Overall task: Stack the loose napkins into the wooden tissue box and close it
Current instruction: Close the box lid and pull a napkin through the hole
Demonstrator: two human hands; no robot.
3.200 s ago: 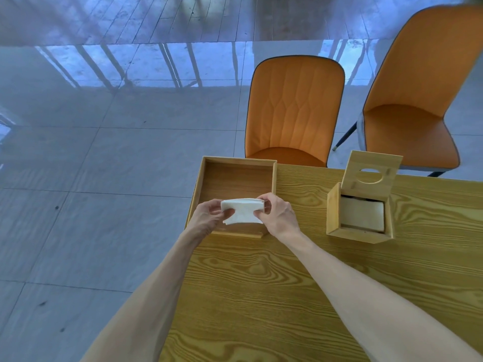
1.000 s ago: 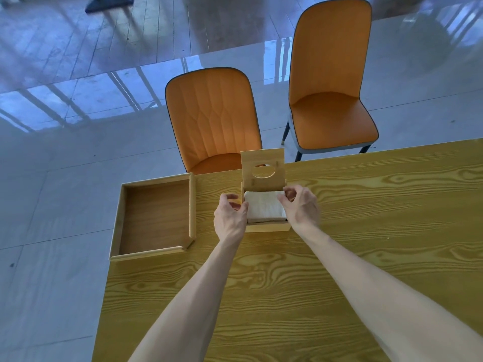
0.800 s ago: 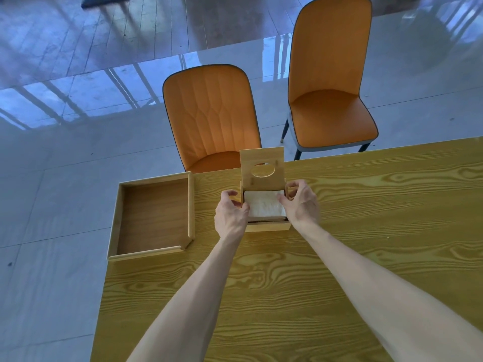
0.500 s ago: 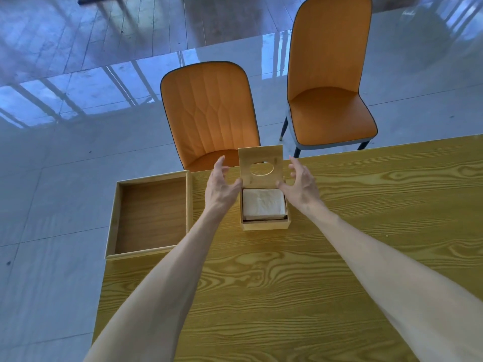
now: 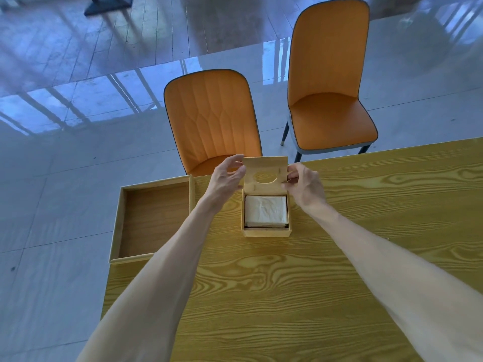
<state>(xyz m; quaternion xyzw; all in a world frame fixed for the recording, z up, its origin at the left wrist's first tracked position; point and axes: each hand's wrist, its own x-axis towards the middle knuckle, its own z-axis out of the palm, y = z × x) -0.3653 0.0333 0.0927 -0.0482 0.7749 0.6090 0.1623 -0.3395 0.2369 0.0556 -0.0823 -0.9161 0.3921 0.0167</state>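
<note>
One empty wooden tray (image 5: pixel 153 220) is set at the table's (image 5: pixel 300 296) left edge, overhanging the floor. Just right of it, the lid (image 5: pixel 265 171) of the single wooden tissue box (image 5: pixel 266 232) is gripped upright by both hands — left hand (image 5: pixel 226 176) on its left edge, right hand (image 5: pixel 304 185) on its right. One stack of napkins (image 5: pixel 266 210) is seen inside. Bare tabletop is left nearer and rightward — two orange chairs (image 5: pixel 213 118) are placed beyond. No writing can be read.

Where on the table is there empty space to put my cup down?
The table is bare right of the tissue box, and in front of it between the two arms. The wooden tray on the left is empty too. It is crowded at the lid, where the left hand and right hand grip.
</note>
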